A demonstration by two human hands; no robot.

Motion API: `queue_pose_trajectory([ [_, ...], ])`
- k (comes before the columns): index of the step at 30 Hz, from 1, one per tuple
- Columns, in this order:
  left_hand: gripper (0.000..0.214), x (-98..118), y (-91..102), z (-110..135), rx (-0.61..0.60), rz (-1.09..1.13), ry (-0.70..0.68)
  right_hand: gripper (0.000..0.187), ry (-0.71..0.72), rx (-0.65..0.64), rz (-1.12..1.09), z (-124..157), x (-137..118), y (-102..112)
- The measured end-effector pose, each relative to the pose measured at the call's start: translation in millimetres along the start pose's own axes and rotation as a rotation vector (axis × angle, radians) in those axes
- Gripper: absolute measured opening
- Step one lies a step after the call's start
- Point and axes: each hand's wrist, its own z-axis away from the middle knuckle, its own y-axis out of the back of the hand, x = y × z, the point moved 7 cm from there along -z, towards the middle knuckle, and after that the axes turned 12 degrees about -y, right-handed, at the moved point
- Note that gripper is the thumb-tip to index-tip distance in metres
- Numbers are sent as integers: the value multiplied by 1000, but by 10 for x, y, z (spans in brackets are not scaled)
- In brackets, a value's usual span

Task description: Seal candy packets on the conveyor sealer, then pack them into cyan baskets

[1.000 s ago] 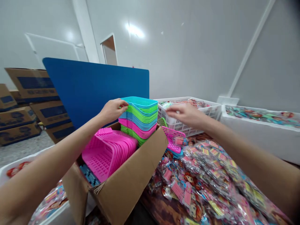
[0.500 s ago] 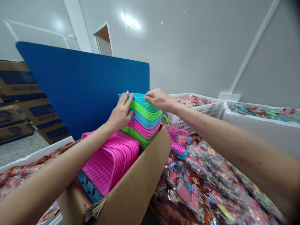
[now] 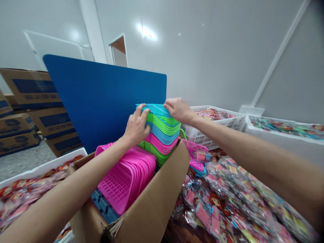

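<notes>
A tall stack of nested plastic baskets (image 3: 164, 135), in bands of blue, green and pink, rises from an open cardboard box (image 3: 154, 195). My right hand (image 3: 178, 109) pinches the rim of the top blue basket (image 3: 155, 108) at its right corner; that hand is slightly blurred. Against the left side of the stack rests my left hand (image 3: 137, 126), its fingers apart and bent over the upper rims. Nested pink baskets (image 3: 126, 179) lie on their side in the box, below my left forearm.
Plastic-wrapped packs (image 3: 227, 202) are heaped at the right, beside a pink basket (image 3: 196, 152). White crates (image 3: 215, 121) of packs stand behind. A blue panel (image 3: 108, 94) rises behind the stack. Cartons (image 3: 37, 91) are piled at far left; another white container (image 3: 50, 168) sits nearer.
The view has shifted, so the scene sits further right and a little lower. My right hand has pulled at the top blue basket, whose rim now looks tilted. My left fingers are more bent.
</notes>
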Motion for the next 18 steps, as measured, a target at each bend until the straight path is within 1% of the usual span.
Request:
queue_pose_trajectory([
  [4, 57, -32, 2, -17, 49, 14, 27, 28, -35, 112, 28, -121, -2, 134],
  [6, 58, -28, -7, -7, 55, 38, 20, 35, -85, 170, 54, -203, 10, 248],
  [8, 53, -16, 12, 5, 59, 15, 30, 46, -103, 229, 95, -282, -7, 406],
  [9, 50, -9, 34, 10, 62, -14, 41, 48, -89, 246, 118, -314, -30, 492],
  [11, 43, 2, 86, 16, 66, -84, 71, 47, -70, 279, 154, -347, -41, 697],
  [12, 41, 6, 104, 17, 61, -114, 82, 46, -89, 323, 161, -333, -7, 834],
  [14, 40, 11, 105, 10, 32, -139, 80, 46, -174, 457, 143, -209, 147, 1151],
  [15, 41, 13, 93, 3, 14, -137, 67, 45, -221, 533, 116, -86, 259, 1305],
  [16, 41, 14, 80, -6, -2, -129, 50, 43, -260, 606, 80, 83, 387, 1441],
  [18, 42, 11, 73, -19, -21, -103, 25, 35, -291, 688, 3, 547, 672, 1608],
])
